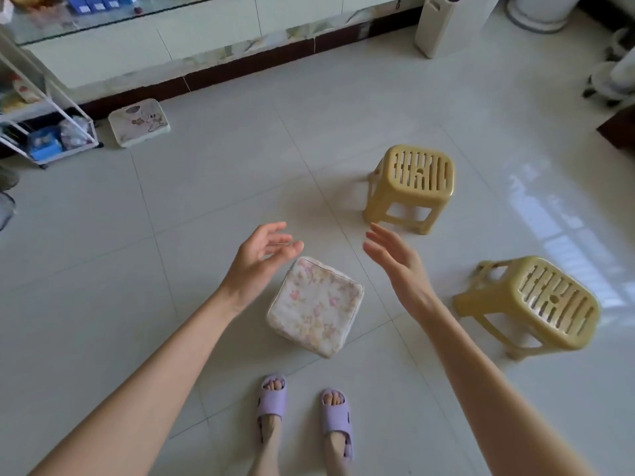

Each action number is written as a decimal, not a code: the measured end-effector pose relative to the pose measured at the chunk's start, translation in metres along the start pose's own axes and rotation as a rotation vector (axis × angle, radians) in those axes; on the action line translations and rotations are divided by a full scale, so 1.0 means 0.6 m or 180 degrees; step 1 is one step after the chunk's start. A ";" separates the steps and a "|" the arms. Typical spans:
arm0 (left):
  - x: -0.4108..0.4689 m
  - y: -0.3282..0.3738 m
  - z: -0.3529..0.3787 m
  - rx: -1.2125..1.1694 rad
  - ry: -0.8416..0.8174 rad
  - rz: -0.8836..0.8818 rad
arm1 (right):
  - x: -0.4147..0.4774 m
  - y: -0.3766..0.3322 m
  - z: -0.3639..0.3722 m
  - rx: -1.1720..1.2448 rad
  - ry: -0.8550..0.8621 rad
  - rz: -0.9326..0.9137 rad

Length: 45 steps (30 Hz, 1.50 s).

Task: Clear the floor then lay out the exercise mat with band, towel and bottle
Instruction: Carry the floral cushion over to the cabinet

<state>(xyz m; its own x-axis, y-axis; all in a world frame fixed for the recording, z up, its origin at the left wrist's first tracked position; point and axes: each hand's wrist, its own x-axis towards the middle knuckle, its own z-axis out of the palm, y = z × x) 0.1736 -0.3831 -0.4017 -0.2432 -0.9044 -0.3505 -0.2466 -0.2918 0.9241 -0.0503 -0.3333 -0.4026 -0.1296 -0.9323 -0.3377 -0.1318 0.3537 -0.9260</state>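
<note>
While the person stands on the tiled floor (206, 201) in purple slippers (271, 396), both bare arms reach forward and down. The left hand (261, 259) hovers over the far left corner of a floral-covered stool (316, 305); grip wide, fingers loosely spread, holding nothing. The right hand (395, 266) hangs just off the stool's far right side, palm turned inward, fingers straight; grip likewise wide, holding nothing. Neither hand appears to touch the cover. The floral-covered stool sits mid-floor, just ahead of the feet. Two slotted plastic stools stand to its right: the far yellow stool (412, 185) beyond the right hand, the near yellow stool (546, 304) closer to the floor's right edge, the two apart from each other. At the floor's far edge, near the dark base of a long white cabinet (171, 53), lies a patterned bathroom scale (139, 122). A white wire rack (44, 108) with blue items on its lower shelf stands at the far left corner.
</note>
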 end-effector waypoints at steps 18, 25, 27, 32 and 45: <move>0.199 -0.395 0.003 0.0224 -0.0524 -0.0918 | 0.118 0.391 0.131 0.0497 0.0683 0.0992; 0.260 -0.557 0.036 0.0325 -0.0438 -0.1212 | 0.154 0.555 0.158 0.0527 0.0880 0.1257; 0.275 -0.606 0.047 0.0311 -0.0414 -0.1204 | 0.163 0.604 0.167 0.0577 0.0952 0.1218; 0.318 -0.701 0.052 0.0380 -0.0341 -0.1382 | 0.196 0.700 0.181 0.0865 0.1055 0.1198; 0.377 -0.785 0.035 0.0090 -0.0861 -0.1331 | 0.246 0.795 0.208 0.1359 0.1579 0.1306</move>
<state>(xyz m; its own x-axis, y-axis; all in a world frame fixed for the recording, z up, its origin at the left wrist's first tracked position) 0.2154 -0.4436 -0.9196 -0.3517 -0.5975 -0.7206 -0.3994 -0.6004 0.6928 -0.0099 -0.3116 -0.9149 -0.5249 -0.5541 -0.6461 0.3995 0.5099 -0.7619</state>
